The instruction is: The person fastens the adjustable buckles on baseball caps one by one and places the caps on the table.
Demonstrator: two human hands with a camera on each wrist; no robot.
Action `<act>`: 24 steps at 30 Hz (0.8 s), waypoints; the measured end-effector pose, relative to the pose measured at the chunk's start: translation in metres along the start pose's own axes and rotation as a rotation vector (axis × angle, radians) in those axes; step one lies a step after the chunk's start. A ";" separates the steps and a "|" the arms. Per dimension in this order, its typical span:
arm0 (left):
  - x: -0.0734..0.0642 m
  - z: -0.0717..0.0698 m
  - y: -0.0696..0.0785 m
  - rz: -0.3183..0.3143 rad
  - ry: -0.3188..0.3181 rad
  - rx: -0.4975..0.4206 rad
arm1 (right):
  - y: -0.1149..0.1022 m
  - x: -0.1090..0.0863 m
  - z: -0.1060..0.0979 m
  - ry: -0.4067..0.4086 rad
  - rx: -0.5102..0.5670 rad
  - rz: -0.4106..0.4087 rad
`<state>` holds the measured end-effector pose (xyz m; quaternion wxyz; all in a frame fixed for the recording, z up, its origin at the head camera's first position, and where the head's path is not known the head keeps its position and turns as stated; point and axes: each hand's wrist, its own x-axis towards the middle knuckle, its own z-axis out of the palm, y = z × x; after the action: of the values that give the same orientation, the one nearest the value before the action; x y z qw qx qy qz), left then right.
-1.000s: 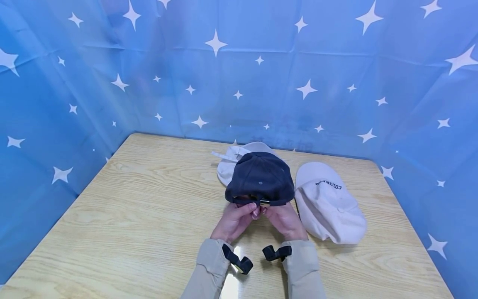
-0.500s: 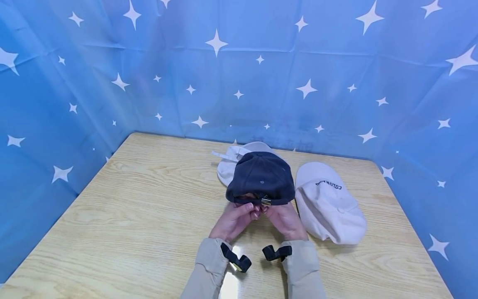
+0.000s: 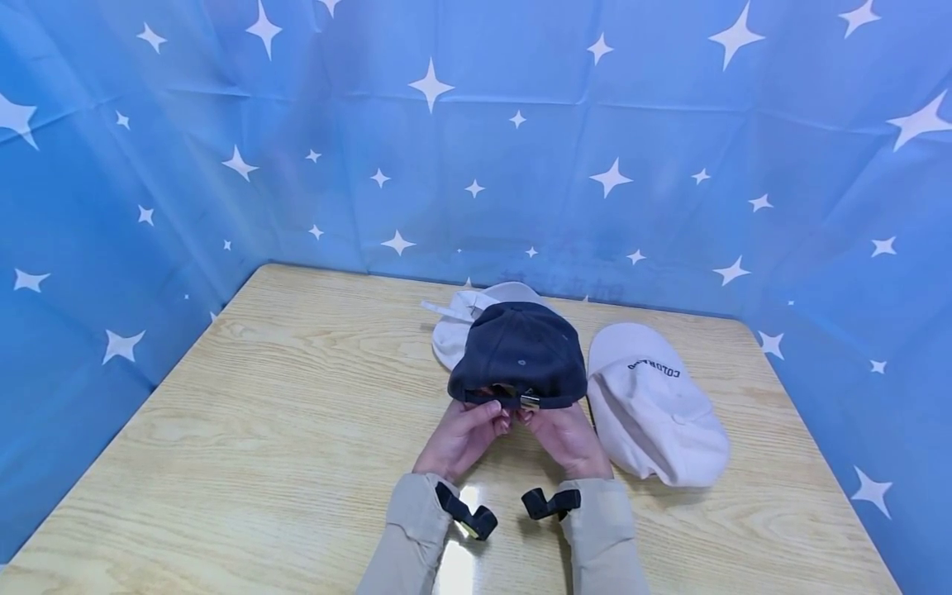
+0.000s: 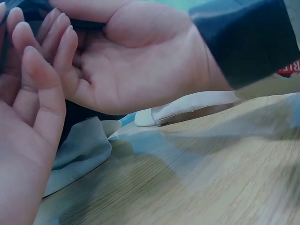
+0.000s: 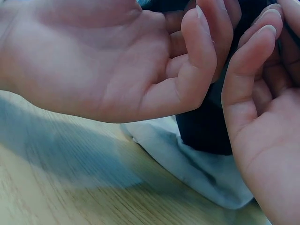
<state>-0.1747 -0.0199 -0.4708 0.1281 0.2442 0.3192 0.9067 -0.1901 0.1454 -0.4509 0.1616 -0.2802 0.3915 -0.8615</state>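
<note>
- Dark cap (image 3: 524, 351): navy-black woven fabric, rounded panelled crown, small eyelet; held by both hands over the near-middle of the surface (image 3: 260, 413), rear opening towards the wearer of the camera. Contact with the surface cannot be determined.
- Rear strap: narrow, fitted with a shiny metal buckle (image 3: 530, 402).
- Left grip (image 3: 463, 440): grasping the dark cap's rear edge, thumb laid along the strap.
- Right grip (image 3: 568, 440): grasping the same edge beside the buckle, fingers curled; thumb largely hidden.
- White cap (image 3: 449, 340): soft cloth, loose strap, partly behind the dark cap.
- Cream cap (image 3: 665, 413): matte fabric, creased crown, curved brim, dark block lettering; lies right of the dark cap.
- Surface: pale wood grain, rounded far corners.
- Backdrop (image 3: 476, 140): creased blue cloth, white four-pointed stars.
</note>
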 end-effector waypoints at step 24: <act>0.002 0.005 -0.002 0.014 0.014 -0.012 | 0.002 -0.001 -0.001 0.010 -0.003 0.016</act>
<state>-0.1740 -0.0148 -0.4680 0.1209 0.2391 0.3130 0.9112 -0.1899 0.1449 -0.4531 0.1659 -0.2729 0.3957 -0.8611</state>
